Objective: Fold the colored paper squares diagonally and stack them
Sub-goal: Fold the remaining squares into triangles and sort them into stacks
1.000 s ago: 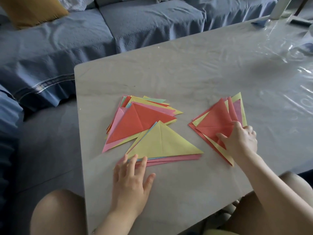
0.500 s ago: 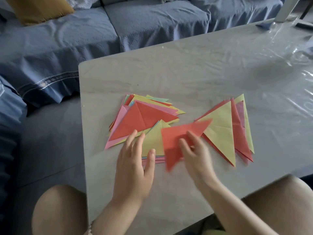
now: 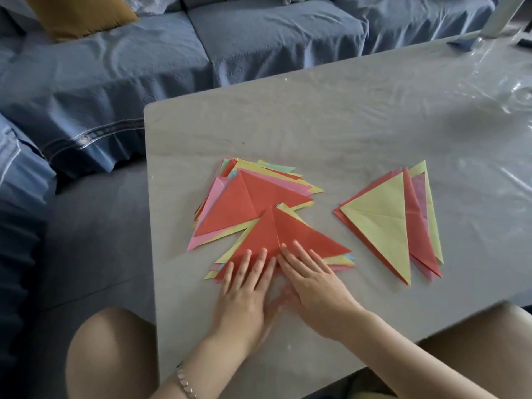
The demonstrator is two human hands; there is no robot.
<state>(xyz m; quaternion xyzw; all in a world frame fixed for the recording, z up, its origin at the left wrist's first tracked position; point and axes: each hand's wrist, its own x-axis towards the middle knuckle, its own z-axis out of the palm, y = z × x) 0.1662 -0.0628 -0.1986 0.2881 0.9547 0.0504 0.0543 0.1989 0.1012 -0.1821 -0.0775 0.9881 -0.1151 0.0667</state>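
A red folded paper triangle (image 3: 290,234) lies on top of the near stack of folded papers (image 3: 342,260), with yellow, pink and blue edges showing beneath. My left hand (image 3: 244,286) and my right hand (image 3: 311,279) both press flat on its near edge, fingers straight and side by side. Behind it sits a fanned pile topped by another red triangle (image 3: 244,203). To the right lies a separate pile with a yellow triangle (image 3: 383,223) on top of red and pink sheets.
The grey table (image 3: 331,133) is covered in clear plastic film that wrinkles at the far right. A blue sofa (image 3: 201,47) with a mustard cushion (image 3: 80,12) runs behind and left of the table. My knees sit under the near table edge.
My right hand took a red triangle from the right pile, carried it left and laid it on the near stack. Both hands now press it flat. The right pile shows yellow on top.
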